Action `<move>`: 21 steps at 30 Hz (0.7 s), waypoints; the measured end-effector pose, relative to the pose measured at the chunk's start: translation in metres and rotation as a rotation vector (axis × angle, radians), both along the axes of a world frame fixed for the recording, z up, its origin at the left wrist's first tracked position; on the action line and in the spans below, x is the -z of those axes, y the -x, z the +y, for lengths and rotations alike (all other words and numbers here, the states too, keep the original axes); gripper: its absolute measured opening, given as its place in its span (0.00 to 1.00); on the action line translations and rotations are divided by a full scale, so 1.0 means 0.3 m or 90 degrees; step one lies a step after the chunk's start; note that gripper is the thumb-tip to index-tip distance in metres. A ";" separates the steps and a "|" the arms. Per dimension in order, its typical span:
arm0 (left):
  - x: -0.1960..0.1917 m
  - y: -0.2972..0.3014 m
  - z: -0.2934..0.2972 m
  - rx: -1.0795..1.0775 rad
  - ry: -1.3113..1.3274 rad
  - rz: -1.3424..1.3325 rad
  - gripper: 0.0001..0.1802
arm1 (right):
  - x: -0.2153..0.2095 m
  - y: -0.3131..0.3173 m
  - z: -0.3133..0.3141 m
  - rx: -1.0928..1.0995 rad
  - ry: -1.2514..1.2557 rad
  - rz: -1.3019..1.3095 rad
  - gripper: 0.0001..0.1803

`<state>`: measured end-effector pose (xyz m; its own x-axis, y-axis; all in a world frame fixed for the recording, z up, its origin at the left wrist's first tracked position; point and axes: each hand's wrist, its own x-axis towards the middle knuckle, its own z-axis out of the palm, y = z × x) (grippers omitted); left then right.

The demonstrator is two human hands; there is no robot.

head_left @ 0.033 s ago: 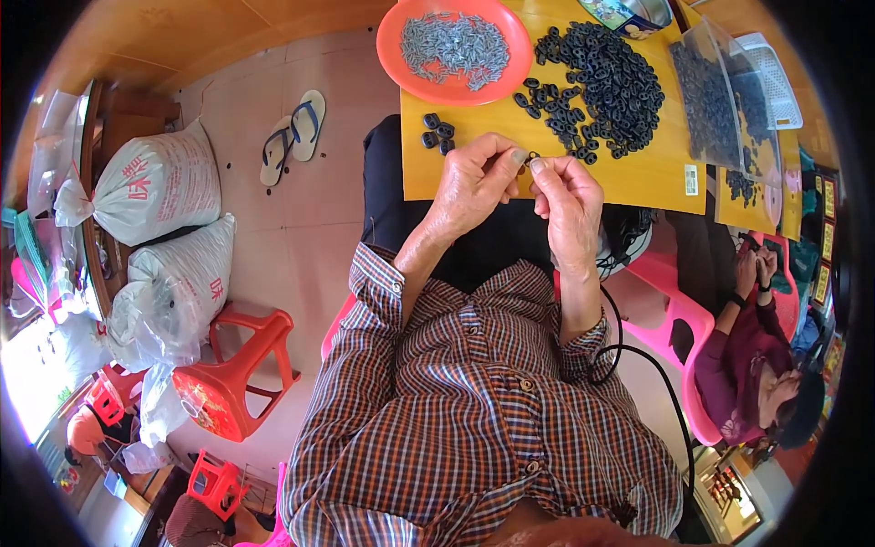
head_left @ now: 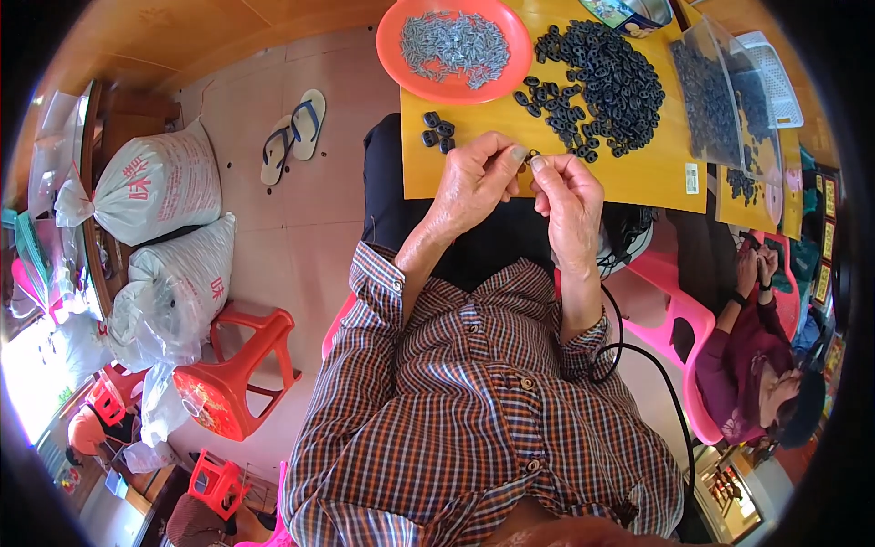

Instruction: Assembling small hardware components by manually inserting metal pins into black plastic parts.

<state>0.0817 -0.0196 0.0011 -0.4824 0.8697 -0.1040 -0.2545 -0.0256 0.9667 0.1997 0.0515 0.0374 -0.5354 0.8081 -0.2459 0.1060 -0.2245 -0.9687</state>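
Just over the front edge of the yellow table, my left hand and my right hand meet fingertip to fingertip. Thumb and forefinger of each pinch a small black ring-like piece, mostly hidden by the fingers. Beyond my right hand spreads a heap of black oval two-holed pieces, with loose ones trailing toward me. A few black pieces lie together left of my hands. Farther off, an orange-red plastic bowl contains many short grey pins.
A tin stands at the table's far edge, and a clear bin of black pieces on the right. Another person sits to the right. Left are flip-flops, white sacks and a red stool. A black cable hangs beside me.
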 end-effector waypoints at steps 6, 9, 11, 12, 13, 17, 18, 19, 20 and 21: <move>0.018 -0.001 0.003 0.002 0.003 0.001 0.11 | 0.018 -0.008 0.006 -0.007 -0.023 -0.007 0.08; 0.010 0.002 0.004 0.006 0.018 0.000 0.11 | 0.027 -0.011 0.010 -0.017 -0.027 0.001 0.08; 0.005 0.000 0.003 0.003 0.022 -0.001 0.11 | 0.031 -0.011 0.010 -0.022 -0.025 0.010 0.08; 0.003 0.000 0.002 0.000 0.023 -0.002 0.10 | 0.030 -0.011 0.011 -0.023 -0.029 0.004 0.08; 0.004 -0.001 0.004 0.003 0.024 -0.001 0.10 | 0.031 -0.012 0.014 -0.021 -0.033 -0.003 0.08; 0.004 -0.004 0.011 0.006 0.029 0.034 0.09 | 0.050 -0.015 0.020 -0.015 -0.025 0.002 0.08; 0.002 -0.005 0.012 0.002 0.033 0.045 0.08 | 0.053 -0.014 0.021 -0.014 -0.013 0.001 0.08; 0.000 -0.005 0.011 0.005 0.033 0.047 0.08 | 0.056 -0.013 0.023 -0.015 -0.001 0.001 0.08; -0.001 -0.006 0.012 0.003 0.040 0.049 0.08 | 0.057 -0.014 0.024 -0.013 -0.001 0.003 0.08; -0.002 -0.006 0.013 0.001 0.046 0.050 0.08 | 0.057 -0.016 0.025 -0.011 0.002 0.002 0.08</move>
